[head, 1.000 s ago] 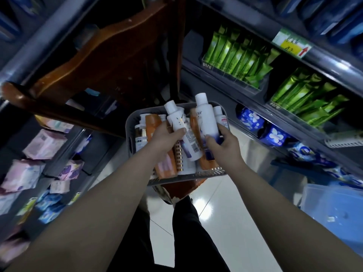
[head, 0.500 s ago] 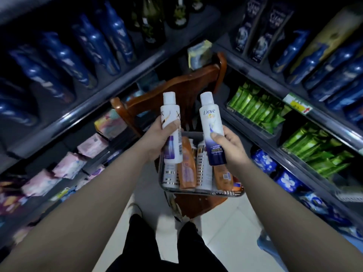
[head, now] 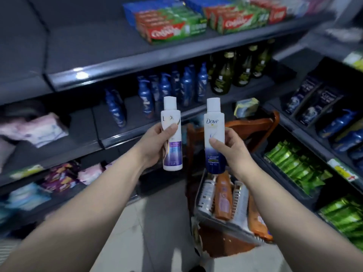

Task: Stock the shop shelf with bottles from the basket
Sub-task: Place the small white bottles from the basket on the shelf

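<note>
While both hands hold a bottle upright before the shelves [head: 117, 69], one brand reads plainly and the other faintly: the right hand [head: 229, 148] grips, thumb across the front, a white-and-blue bottle [head: 214, 132] marked "Dove", and the left hand [head: 157, 142] curls round a white-and-purple bottle [head: 173, 152] reading "Lux", its middle letter washed out. Red and green toothpaste boxes [head: 172, 30] up top carry white script too smeared to read surely. Against half a second ago, both bottles are higher, well clear of the basket [head: 218, 223], which now sits low beneath the right forearm on the wooden chair [head: 253, 124]. Small print on both labels is illegible; the orange and white bottles [head: 223, 197] lying in the basket are blurred
</note>
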The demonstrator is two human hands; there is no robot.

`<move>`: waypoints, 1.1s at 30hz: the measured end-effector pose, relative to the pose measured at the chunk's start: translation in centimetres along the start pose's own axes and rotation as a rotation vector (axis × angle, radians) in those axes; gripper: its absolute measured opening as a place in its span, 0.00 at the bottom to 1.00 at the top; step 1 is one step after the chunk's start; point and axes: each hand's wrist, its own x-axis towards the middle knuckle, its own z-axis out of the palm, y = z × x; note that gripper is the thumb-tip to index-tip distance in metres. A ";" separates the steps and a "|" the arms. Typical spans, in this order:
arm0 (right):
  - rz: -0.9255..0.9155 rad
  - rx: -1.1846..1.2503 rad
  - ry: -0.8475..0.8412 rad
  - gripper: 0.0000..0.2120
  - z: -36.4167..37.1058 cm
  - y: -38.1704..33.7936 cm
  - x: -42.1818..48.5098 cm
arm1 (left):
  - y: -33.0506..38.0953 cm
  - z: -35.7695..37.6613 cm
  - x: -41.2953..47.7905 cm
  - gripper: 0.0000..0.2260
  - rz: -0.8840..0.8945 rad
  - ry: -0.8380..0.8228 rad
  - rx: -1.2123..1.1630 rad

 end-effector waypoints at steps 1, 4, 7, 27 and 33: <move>-0.022 -0.019 -0.020 0.14 1.7 -0.5 0.1 | 1.1 -1.1 -1.1 0.10 0.023 0.026 0.005; -0.043 -0.047 -0.116 0.16 7.0 -1.9 0.1 | 3.7 -5.5 -4.2 0.06 0.068 0.124 -0.012; -0.049 -0.074 -0.236 0.17 12.4 -3.3 -0.3 | 6.1 -10.5 -7.6 0.12 0.118 0.194 0.004; -0.276 -0.122 -0.696 0.19 45.9 -10.9 -1.7 | 18.6 -35.5 -25.6 0.05 0.429 0.589 0.142; -0.336 -0.029 -0.861 0.16 53.4 -13.7 -0.3 | 22.6 -38.9 -28.1 0.10 0.529 0.761 0.157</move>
